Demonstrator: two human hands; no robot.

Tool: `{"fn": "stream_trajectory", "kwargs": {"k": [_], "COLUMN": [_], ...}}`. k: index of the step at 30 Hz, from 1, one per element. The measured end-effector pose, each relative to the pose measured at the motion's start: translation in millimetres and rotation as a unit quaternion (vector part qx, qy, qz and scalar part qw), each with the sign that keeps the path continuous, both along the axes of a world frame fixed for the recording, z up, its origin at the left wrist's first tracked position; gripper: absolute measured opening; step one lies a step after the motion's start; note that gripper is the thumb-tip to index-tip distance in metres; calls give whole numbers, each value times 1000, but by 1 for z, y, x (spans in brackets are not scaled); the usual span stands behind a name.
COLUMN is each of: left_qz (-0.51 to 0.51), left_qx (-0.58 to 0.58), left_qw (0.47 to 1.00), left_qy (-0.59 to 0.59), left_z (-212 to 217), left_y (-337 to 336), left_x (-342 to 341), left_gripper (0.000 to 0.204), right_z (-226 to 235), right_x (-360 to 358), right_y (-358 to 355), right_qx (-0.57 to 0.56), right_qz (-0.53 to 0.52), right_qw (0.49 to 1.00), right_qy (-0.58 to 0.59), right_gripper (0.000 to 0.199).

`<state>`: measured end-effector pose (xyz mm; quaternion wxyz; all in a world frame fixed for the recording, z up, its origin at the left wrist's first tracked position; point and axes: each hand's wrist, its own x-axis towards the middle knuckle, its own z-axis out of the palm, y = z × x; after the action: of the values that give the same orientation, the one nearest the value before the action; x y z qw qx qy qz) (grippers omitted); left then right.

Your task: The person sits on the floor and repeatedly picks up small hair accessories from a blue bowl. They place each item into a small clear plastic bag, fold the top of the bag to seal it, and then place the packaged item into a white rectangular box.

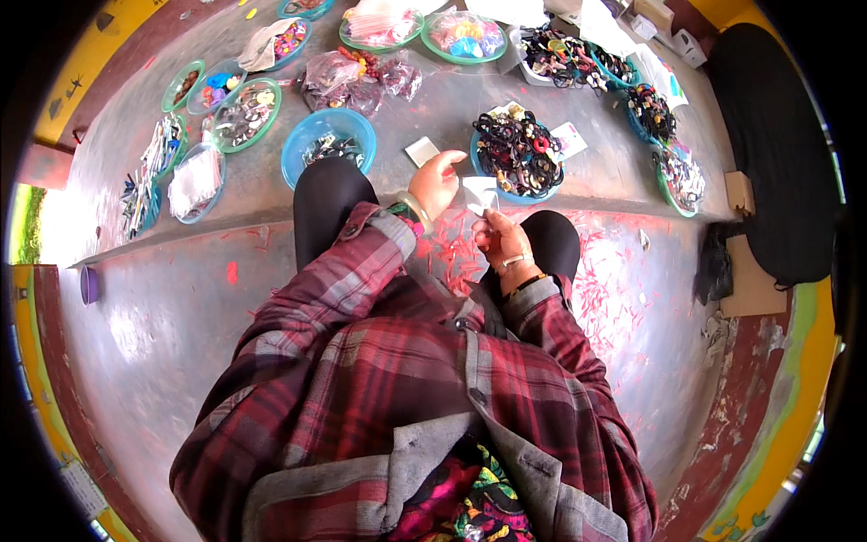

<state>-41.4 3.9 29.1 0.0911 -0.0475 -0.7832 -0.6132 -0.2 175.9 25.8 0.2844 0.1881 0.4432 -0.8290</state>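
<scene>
My right hand (504,240) is closed, pinching the lower edge of a small white card-like piece (480,191) between thumb and fingers. I cannot tell whether it is paper or a plastic packet. Just up and left of it, my left hand (435,184) has its fingers stretched toward the right, with nothing visible in them. Close beyond both hands stands a blue basin (478,163) heaped with dark hair ties (517,149), some bearing small coloured ornaments. A white square card (421,151) lies on the ledge near my left fingertips. Another white card (569,140) rests against the basin's right side.
Beyond my left knee is a blue basin (289,149) with small dark-and-white pieces. Several trays of trinkets line the ledge, among them a green tray (271,120). Plastic bags (348,86) lie farther back. Red scraps (610,280) litter the floor. A cardboard piece (754,280) leans at right.
</scene>
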Motion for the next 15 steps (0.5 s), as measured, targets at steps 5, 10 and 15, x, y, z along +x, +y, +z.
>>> {"fn": "stream_trajectory", "kwargs": {"k": [5, 10, 15], "left_qz": [-133, -173, -202], "left_qx": [-291, -326, -295], "left_qw": [922, 896, 925], "left_qy": [216, 248, 127], "left_z": [41, 21, 16], "left_y": [-9, -12, -6], "left_x": [41, 54, 58], "left_gripper": [43, 27, 24], "right_z": [-8, -8, 2], "right_x": [0, 5, 9], "right_y": [3, 1, 4], "right_qx": [-13, -25, -13], "right_qz": [34, 106, 121], "right_qw": [999, 994, 992], "right_qy": [-4, -17, -30], "right_gripper": [19, 21, 23]}}
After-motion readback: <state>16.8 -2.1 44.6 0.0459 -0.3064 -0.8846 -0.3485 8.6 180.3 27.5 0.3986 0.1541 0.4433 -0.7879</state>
